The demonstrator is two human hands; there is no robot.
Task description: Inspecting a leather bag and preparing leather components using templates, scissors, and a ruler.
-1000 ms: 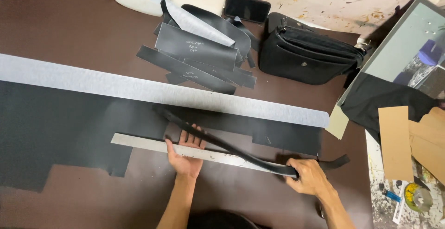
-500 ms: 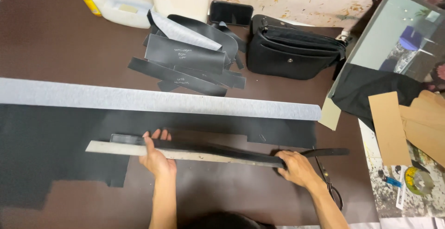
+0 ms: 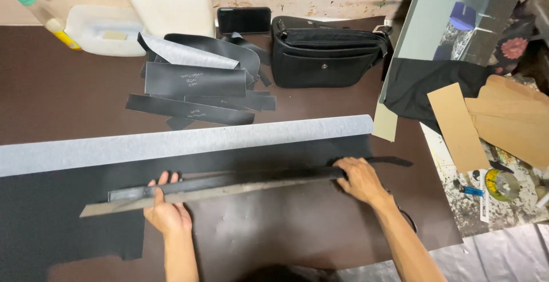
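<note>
A long black leather strip (image 3: pixel 257 177) lies flat along a metal ruler (image 3: pixel 229 191) on the dark sheet of black leather (image 3: pixel 68 202). My left hand (image 3: pixel 166 210) presses fingers down on the ruler and strip near their left end. My right hand (image 3: pixel 360 179) holds down the strip's right end, whose tail (image 3: pixel 394 161) pokes out past it. The leather sheet's far edge is rolled back, showing a pale grey underside (image 3: pixel 183 142).
Behind the roll lie a pile of cut black leather pieces (image 3: pixel 194 88), a black bag (image 3: pixel 326 50), a phone (image 3: pixel 244 20) and a white plastic container (image 3: pixel 100 28). Cardboard pieces (image 3: pixel 457 125) and a tape measure (image 3: pixel 497 184) sit at the right by a mirror (image 3: pixel 457 16).
The strip, earlier lifted and curved above the ruler, now lies flat along it. Both hands have spread apart, the left to the left end, the right to the right end.
</note>
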